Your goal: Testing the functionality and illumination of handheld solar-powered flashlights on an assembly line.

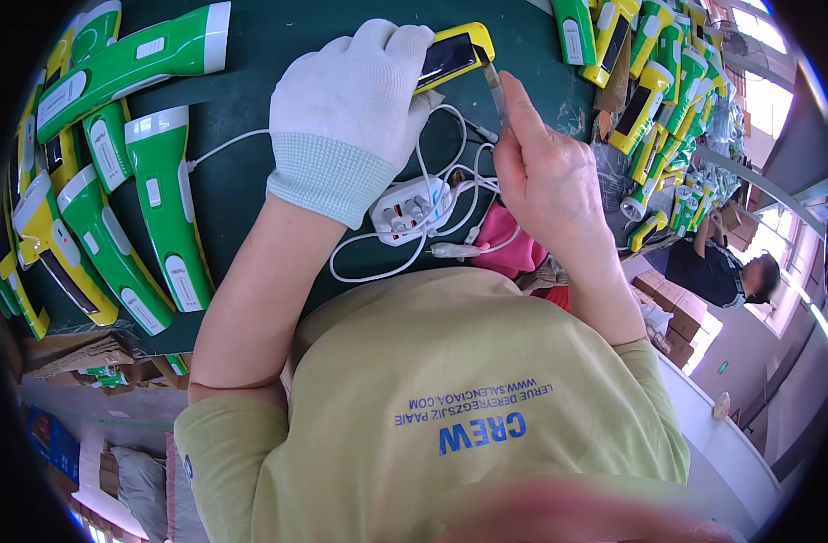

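Mid-operation: the gloved left hand [350, 100] grips a yellow flashlight [452, 56] above the green table [242, 181] while the bare right hand [545, 172] pinches a thin metal tool [495, 86] against its end; green flashlights [160, 208] lie to the left, more units [654, 81] are heaped at right.

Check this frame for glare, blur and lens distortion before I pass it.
Head view: strong fisheye bending, black corners; the windows at upper right are blown out; a blurred pinkish shape smears the bottom edge; the gloved left hand, yellow flashlight and bare right hand with its thin tool are sharp.
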{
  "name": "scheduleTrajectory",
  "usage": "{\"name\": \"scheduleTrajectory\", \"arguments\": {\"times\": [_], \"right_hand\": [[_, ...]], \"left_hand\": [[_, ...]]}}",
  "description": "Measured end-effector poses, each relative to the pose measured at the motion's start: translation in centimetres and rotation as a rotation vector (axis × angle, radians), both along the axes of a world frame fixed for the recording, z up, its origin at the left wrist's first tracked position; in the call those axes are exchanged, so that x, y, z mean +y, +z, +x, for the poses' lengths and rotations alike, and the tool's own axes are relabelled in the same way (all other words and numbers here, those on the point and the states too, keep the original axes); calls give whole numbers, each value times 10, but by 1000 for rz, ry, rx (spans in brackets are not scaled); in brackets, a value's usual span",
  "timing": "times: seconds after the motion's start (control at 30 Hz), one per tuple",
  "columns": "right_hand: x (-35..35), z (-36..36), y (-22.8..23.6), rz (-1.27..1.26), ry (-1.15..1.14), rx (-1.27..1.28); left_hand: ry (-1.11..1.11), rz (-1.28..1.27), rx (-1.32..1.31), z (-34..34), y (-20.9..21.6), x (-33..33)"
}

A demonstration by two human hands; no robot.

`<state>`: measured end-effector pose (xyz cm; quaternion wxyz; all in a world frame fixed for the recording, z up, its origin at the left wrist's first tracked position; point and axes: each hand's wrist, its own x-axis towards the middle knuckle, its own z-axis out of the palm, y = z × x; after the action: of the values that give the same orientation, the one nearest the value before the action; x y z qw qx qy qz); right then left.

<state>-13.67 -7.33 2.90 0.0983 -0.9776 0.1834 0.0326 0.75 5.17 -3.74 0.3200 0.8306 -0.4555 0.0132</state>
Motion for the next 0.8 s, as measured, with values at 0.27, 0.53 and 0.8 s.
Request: {"name": "scheduleTrajectory", "arguments": {"times": [0.27, 0.53, 0.8], "right_hand": [[7, 8, 5, -100, 43, 100], [8, 1, -2, -121, 27, 34], [11, 1, -2, -146, 8, 64]], "left_hand": [[5, 49, 7, 0, 1, -1], [5, 47, 23, 2, 2, 0], [-16, 15, -5, 2, 0, -1]]}}
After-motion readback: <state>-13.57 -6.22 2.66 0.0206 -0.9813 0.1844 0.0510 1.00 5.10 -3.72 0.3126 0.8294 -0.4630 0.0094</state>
